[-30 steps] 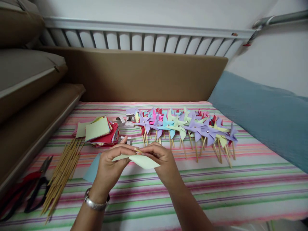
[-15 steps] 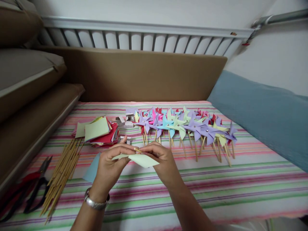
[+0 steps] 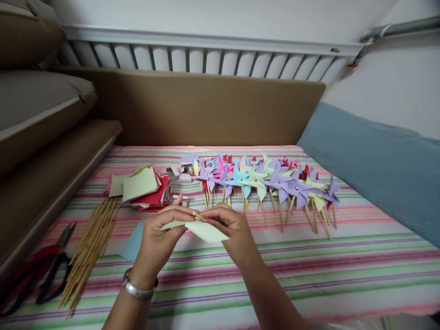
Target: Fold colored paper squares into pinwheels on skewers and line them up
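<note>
Between my two hands is a pale green paper pinwheel (image 3: 208, 232), its blades pointing down toward me. The end of a thin wooden stick (image 3: 198, 215) shows at the back of the paper, between my fingertips. My left hand (image 3: 164, 231), with a silver bracelet at the wrist, pinches the paper and stick from the left. From the right, my right hand (image 3: 231, 229) closes its fingers at the same spot. How the stick joins the paper is hidden by my fingers. A blue paper piece (image 3: 132, 243) lies beside my left wrist.
Several finished pinwheels (image 3: 275, 181) lie in rows at the back right. A stack of coloured paper (image 3: 139, 184), small open boxes (image 3: 186, 172), loose wooden sticks (image 3: 90, 247) and scissors (image 3: 57, 261) are on the left. Brown cushions (image 3: 51, 169) border the striped cloth (image 3: 309, 275).
Both hands keep nearly the same pose around the pale green pinwheel and stick. The whole view has shifted very slightly.
</note>
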{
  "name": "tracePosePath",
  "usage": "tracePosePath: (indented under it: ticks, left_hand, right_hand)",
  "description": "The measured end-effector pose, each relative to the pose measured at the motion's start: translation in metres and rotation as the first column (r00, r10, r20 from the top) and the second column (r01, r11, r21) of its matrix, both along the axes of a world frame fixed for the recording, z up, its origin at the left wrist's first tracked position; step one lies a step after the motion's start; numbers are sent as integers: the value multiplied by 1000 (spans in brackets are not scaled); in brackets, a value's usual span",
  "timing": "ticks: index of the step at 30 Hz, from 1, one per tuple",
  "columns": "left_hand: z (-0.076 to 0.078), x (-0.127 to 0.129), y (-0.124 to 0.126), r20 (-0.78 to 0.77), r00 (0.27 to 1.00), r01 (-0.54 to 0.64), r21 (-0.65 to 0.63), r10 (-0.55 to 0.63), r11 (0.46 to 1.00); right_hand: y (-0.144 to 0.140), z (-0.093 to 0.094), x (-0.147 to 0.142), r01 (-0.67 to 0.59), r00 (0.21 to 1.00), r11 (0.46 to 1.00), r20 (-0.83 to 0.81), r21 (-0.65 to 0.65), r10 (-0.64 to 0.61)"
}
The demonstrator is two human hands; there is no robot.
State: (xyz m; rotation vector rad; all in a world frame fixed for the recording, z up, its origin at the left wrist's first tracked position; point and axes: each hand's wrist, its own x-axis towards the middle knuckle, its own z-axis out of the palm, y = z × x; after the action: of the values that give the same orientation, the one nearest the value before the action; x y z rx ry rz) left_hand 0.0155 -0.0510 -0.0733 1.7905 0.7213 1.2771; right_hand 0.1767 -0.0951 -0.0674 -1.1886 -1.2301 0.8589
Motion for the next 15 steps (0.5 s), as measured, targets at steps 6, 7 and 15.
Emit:
tracePosePath:
  ticks: [6, 7, 15]
  left_hand:
    - [1, 0, -1, 9, 1000, 12, 4, -12, 1000]
    - [1, 0, -1, 9, 1000, 15, 6, -15, 1000]
    - [1, 0, -1, 3, 1000, 15, 13, -15, 1000]
  right_hand:
    - [-1, -1, 1, -6, 1000, 1000, -4, -16, 6]
    - [-1, -1, 1, -7, 1000, 1000, -8, -18, 7]
    - [-1, -1, 0, -5, 1000, 1000, -30, -22, 4]
